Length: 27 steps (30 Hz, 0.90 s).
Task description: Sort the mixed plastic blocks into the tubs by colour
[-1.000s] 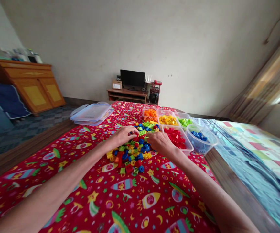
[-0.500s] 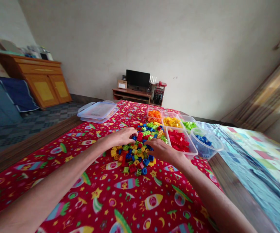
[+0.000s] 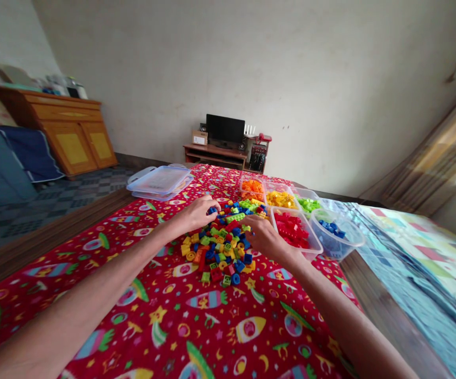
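Note:
A mixed pile of toy building bricks in yellow, green, blue and red lies on the red patterned cloth. At the pile's upper left is my left hand, its fingers closed around a blue brick. My right hand hovers over the right side of the pile, palm down. Its thumb and fingers look bent but apart, with bricks showing between them; the palm side is hidden. Just right of that hand stands a clear tub of red bricks.
Behind the red tub are containers of orange bricks, yellow bricks and green bricks. A round clear bowl with blue bricks stands at the right, near the table's edge. Stacked clear lids lie at the far left.
My left hand has drawn slightly left and up, with a blue brick now showing in its fingers. My right hand has shifted a little right and away from me.

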Tool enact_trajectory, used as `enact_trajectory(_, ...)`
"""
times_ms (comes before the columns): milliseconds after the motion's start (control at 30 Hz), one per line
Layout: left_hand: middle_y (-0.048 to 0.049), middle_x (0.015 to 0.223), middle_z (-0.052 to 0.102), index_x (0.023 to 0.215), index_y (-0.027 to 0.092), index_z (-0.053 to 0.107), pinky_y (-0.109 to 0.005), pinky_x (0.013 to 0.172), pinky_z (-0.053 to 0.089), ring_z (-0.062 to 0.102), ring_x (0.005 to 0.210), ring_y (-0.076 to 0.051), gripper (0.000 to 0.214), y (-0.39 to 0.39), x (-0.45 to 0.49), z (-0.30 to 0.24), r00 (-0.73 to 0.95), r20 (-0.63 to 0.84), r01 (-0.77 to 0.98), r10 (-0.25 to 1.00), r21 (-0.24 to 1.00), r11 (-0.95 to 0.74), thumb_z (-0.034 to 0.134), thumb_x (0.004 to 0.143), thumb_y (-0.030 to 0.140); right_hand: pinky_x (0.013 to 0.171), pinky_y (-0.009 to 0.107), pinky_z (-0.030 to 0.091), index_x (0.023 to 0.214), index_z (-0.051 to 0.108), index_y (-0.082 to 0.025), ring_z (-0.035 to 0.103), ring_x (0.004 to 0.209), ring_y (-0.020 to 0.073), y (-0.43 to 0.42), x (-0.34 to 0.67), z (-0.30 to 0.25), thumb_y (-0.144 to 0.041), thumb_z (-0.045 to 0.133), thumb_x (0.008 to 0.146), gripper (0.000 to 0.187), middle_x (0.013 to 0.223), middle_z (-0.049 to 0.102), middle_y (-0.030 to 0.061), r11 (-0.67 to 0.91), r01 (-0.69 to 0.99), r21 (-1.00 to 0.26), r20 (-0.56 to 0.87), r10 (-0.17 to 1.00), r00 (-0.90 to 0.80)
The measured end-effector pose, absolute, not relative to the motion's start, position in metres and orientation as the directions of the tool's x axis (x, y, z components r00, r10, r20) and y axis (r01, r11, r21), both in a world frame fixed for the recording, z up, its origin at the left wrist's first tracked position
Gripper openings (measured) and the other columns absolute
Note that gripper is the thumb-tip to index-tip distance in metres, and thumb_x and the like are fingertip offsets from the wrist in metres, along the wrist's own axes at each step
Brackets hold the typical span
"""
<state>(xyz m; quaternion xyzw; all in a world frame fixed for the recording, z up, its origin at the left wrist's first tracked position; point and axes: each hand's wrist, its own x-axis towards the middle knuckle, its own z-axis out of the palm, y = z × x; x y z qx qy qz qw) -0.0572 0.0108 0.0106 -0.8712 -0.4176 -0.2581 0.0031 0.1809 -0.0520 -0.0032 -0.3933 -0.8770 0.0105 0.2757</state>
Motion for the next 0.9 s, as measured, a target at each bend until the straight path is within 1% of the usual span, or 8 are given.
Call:
enact_trajectory(67, -0.0042, 0.087, 0.065, 0.084, 0.019, 0.069, -0.028, 0.078, 0.048, 0.062, 0.084, -0.018, 0.023, 0.016, -0.062, 0.008, 0.506, 0.446, 0.728, 0.738, 0.237, -0.643, 0.047, 0.077, 0.024, 0.087, 0.03, 0.047, 0.103, 0.064, -0.015, 0.06, 0.099, 0.0172, -0.053, 0.175, -0.004, -0.004, 0.048, 0.082, 0.029, 0.104, 0.065, 0.0101, 0.698, 0.671, -0.252, 0.529, 0.68, -0.508)
enact_trajectory(133, -0.0044, 0.087, 0.068, 0.084, 0.019, 0.07, -0.028, 0.078, 0.048, 0.063, 0.084, -0.019, 0.025, 0.019, -0.065, 0.005, 0.507, 0.407, 0.724, 0.76, 0.278, -0.632, 0.046, 0.078, 0.025, 0.09, 0.03, 0.046, 0.103, 0.064, -0.015, 0.058, 0.103, 0.0177, -0.055, 0.17, -0.008, -0.008, 0.048, 0.085, 0.025, 0.109, 0.064, 0.0113, 0.71, 0.653, -0.264, 0.537, 0.67, -0.512)
enact_trajectory(233, -0.0041, 0.089, 0.072, 0.085, 0.019, 0.07, -0.028, 0.08, 0.048, 0.064, 0.086, -0.02, 0.025, 0.017, -0.065, 0.004, 0.503, 0.357, 0.725, 0.787, 0.323, -0.609, 0.048, 0.078, 0.027, 0.089, 0.03, 0.046, 0.102, 0.064, -0.014, 0.058, 0.102, 0.0182, -0.056, 0.164, -0.016, -0.008, 0.048, 0.086, 0.023, 0.11, 0.062, 0.0121, 0.696, 0.671, -0.255, 0.458, 0.698, -0.55)
enact_trajectory(333, -0.0042, 0.091, 0.072, 0.085, 0.02, 0.071, -0.028, 0.082, 0.048, 0.064, 0.087, -0.02, 0.024, 0.014, -0.062, 0.003, 0.499, 0.364, 0.728, 0.786, 0.317, -0.609, 0.049, 0.078, 0.029, 0.088, 0.031, 0.047, 0.101, 0.065, -0.014, 0.058, 0.101, 0.019, -0.056, 0.161, -0.02, -0.008, 0.048, 0.087, 0.023, 0.107, 0.063, 0.0117, 0.677, 0.705, -0.213, 0.376, 0.723, -0.58)
enact_trajectory(467, -0.0051, 0.092, 0.071, 0.084, 0.02, 0.071, -0.03, 0.084, 0.048, 0.064, 0.088, -0.02, 0.022, 0.018, -0.061, -0.002, 0.507, 0.368, 0.735, 0.779, 0.288, -0.614, 0.051, 0.077, 0.027, 0.088, 0.032, 0.046, 0.11, 0.062, -0.012, 0.057, 0.1, 0.0196, -0.056, 0.163, -0.018, -0.004, 0.047, 0.085, 0.031, 0.105, 0.063, 0.0118, 0.689, 0.705, -0.166, 0.296, 0.717, -0.631)
enact_trajectory(633, -0.0061, 0.093, 0.071, 0.088, 0.02, 0.071, -0.033, 0.086, 0.048, 0.064, 0.091, -0.022, 0.022, 0.022, -0.062, -0.008, 0.516, 0.355, 0.735, 0.78, 0.284, -0.616, 0.053, 0.076, 0.025, 0.084, 0.029, 0.045, 0.115, 0.06, -0.014, 0.057, 0.096, 0.0178, -0.059, 0.164, -0.016, 0.001, 0.042, 0.084, 0.039, 0.103, 0.062, 0.0107, 0.681, 0.718, -0.141, 0.273, 0.724, -0.633)
enact_trajectory(767, -0.0072, 0.097, 0.072, 0.093, 0.018, 0.07, -0.033, 0.088, 0.048, 0.065, 0.093, -0.022, 0.024, 0.018, -0.058, -0.007, 0.509, 0.386, 0.719, 0.77, 0.302, -0.626, 0.052, 0.078, 0.024, 0.082, 0.027, 0.045, 0.11, 0.059, -0.014, 0.057, 0.095, 0.0172, -0.061, 0.163, -0.014, -0.003, 0.045, 0.085, 0.031, 0.103, 0.062, 0.0099, 0.653, 0.745, -0.139, 0.262, 0.75, -0.608)
enact_trajectory(900, -0.0062, 0.105, 0.07, 0.099, 0.02, 0.069, -0.034, 0.095, 0.045, 0.062, 0.1, -0.021, 0.026, 0.015, -0.049, -0.012, 0.601, 0.409, 0.622, 0.687, 0.301, -0.723, 0.052, 0.08, 0.021, 0.082, 0.027, 0.043, 0.1, 0.06, -0.015, 0.057, 0.095, 0.0171, -0.062, 0.162, -0.012, -0.01, 0.052, 0.087, 0.016, 0.098, 0.063, 0.0091, 0.644, 0.746, -0.169, 0.273, 0.758, -0.592)
